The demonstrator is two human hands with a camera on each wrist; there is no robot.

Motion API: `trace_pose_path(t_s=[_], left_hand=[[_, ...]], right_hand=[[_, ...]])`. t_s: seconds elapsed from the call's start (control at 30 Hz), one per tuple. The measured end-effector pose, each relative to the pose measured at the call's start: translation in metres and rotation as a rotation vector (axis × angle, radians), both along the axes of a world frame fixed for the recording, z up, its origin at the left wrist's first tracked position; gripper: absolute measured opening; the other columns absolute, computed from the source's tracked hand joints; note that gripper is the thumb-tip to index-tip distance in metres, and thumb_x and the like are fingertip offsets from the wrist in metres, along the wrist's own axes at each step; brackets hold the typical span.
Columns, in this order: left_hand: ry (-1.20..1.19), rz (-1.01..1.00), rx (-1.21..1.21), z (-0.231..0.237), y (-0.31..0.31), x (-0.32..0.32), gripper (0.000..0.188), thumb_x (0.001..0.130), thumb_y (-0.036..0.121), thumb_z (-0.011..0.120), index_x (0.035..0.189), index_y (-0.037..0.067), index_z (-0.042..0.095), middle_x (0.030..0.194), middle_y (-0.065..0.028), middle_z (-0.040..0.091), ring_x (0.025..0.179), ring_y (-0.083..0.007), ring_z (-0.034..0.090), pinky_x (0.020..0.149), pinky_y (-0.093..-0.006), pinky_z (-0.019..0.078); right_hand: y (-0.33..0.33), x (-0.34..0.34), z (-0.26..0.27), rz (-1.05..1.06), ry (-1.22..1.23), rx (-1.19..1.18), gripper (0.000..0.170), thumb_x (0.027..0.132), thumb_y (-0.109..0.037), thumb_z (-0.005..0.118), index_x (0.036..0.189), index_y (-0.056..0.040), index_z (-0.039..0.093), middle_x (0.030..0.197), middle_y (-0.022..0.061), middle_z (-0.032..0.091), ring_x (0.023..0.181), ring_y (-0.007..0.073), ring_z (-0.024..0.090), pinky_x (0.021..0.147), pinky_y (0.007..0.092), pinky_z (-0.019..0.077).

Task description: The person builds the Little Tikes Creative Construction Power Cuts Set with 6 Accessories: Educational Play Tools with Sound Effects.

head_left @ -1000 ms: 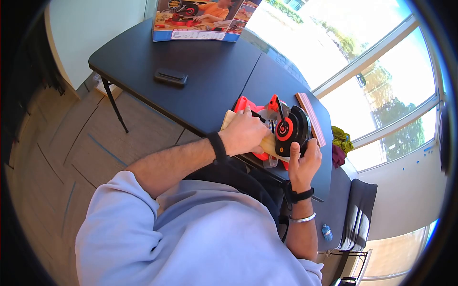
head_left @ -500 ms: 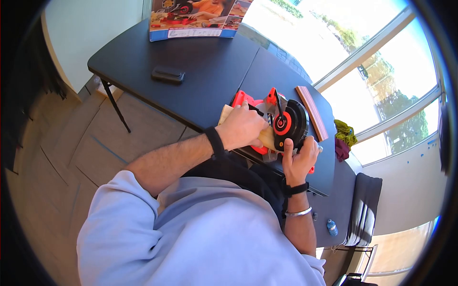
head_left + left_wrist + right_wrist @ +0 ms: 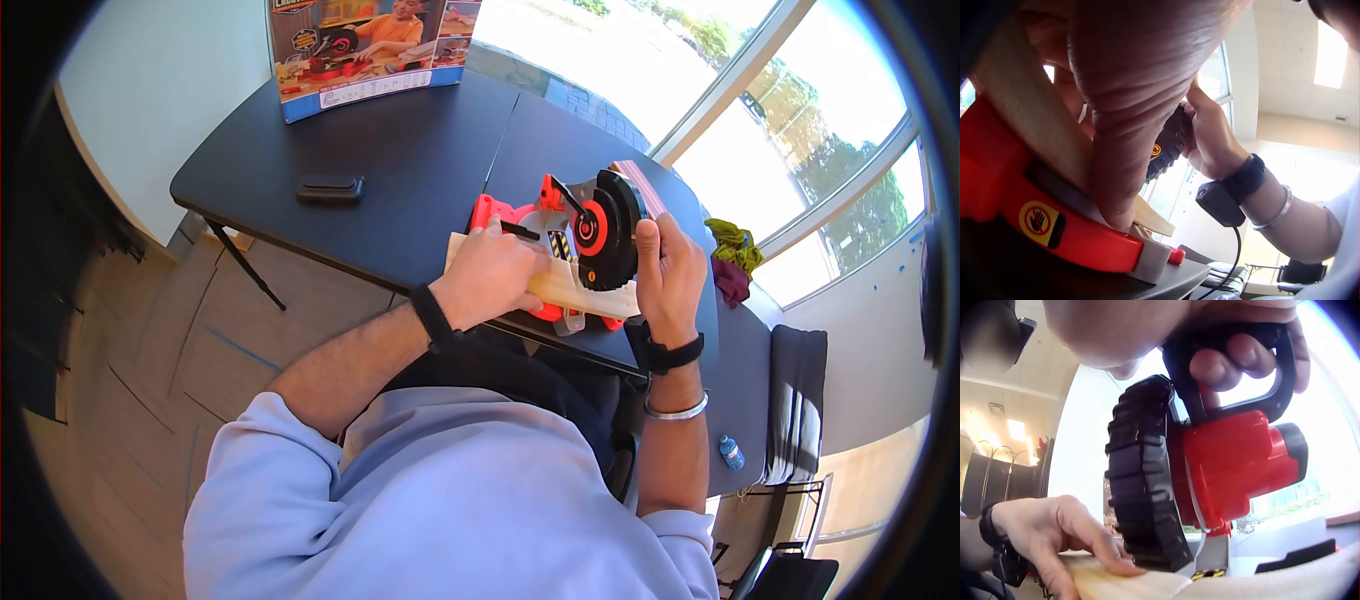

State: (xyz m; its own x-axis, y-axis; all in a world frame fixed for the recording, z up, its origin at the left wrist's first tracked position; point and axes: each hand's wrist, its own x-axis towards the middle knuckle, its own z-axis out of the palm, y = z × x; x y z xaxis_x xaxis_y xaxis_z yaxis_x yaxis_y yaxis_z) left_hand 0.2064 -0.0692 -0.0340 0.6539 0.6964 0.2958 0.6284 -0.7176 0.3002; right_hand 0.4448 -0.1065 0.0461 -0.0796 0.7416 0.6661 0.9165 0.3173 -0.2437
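Note:
A toy miter saw with a red base (image 3: pixel 1079 231) stands near the table's front edge. Its black toothed disc (image 3: pixel 1144 475) is raised a little above a pale wooden piece (image 3: pixel 580 292) lying across the base. My left hand (image 3: pixel 492 272) grips that piece on the left, thumb at the front and fingers over the top. My right hand (image 3: pixel 670 268) is to the right of the disc; in the right wrist view its fingers curl through the black handle (image 3: pixel 1282 375) above the red motor housing (image 3: pixel 1229 469).
A picture box (image 3: pixel 370 80) stands at the table's back left, with a black case (image 3: pixel 331 190) nearer. Behind the saw lies a striped plank (image 3: pixel 640 188). Cloths (image 3: pixel 733 262) are bunched to the right, and a bottle (image 3: pixel 731 452) is at lower right.
My right hand has risen with the saw's handle, and the disc has lifted off the wooden piece. My left hand keeps its grip. The head view has shifted.

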Motion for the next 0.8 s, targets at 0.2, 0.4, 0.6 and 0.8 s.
trace_pose_path(t_s=[0.2, 0.4, 0.6, 0.8], left_hand=[[-0.031, 0.063, 0.025, 0.000, -0.003, 0.002, 0.054, 0.080, 0.045, 0.087, 0.125, 0.016, 0.077, 0.119, 0.0007, 0.079, 0.094, -0.0306, 0.074, 0.102, -0.0483, 0.0501], [-0.041, 0.055, 0.075, -0.006, 0.000, 0.002, 0.055, 0.080, 0.046, 0.087, 0.125, 0.016, 0.077, 0.117, 0.0014, 0.078, 0.092, -0.0302, 0.073, 0.094, -0.0431, 0.0512], [-0.043, 0.090, 0.068, -0.005, -0.001, 0.003, 0.052, 0.080, 0.044, 0.087, 0.122, 0.016, 0.078, 0.116, 0.0015, 0.078, 0.092, -0.0302, 0.073, 0.095, -0.0428, 0.0516], [-0.025, 0.076, 0.043, -0.003, 0.001, 0.003, 0.053, 0.080, 0.043, 0.088, 0.123, 0.014, 0.077, 0.119, 0.0016, 0.078, 0.097, -0.0335, 0.073, 0.096, -0.0457, 0.0527]], right_hand=[[-0.014, -0.002, -0.023, -0.005, -0.061, 0.022, 0.062, 0.106, -0.059, 0.057, 0.080, -0.0027, 0.054, 0.066, 0.0165, 0.057, 0.065, 0.0405, 0.059, 0.065, 0.0494, 0.0406], [-0.022, -0.004, -0.050, -0.042, -0.091, 0.066, 0.061, 0.104, -0.061, 0.060, 0.086, -0.0038, 0.050, 0.073, 0.0145, 0.053, 0.072, 0.0368, 0.052, 0.074, 0.0474, 0.0386], [-0.023, -0.004, -0.068, -0.052, -0.087, 0.135, 0.061, 0.103, -0.060, 0.063, 0.090, -0.0026, 0.049, 0.079, 0.0164, 0.052, 0.077, 0.0370, 0.050, 0.074, 0.0475, 0.0377], [-0.024, 0.000, -0.057, -0.021, -0.132, 0.143, 0.057, 0.102, -0.057, 0.064, 0.091, -0.0031, 0.050, 0.076, 0.0148, 0.051, 0.075, 0.0366, 0.050, 0.074, 0.0471, 0.0378]])
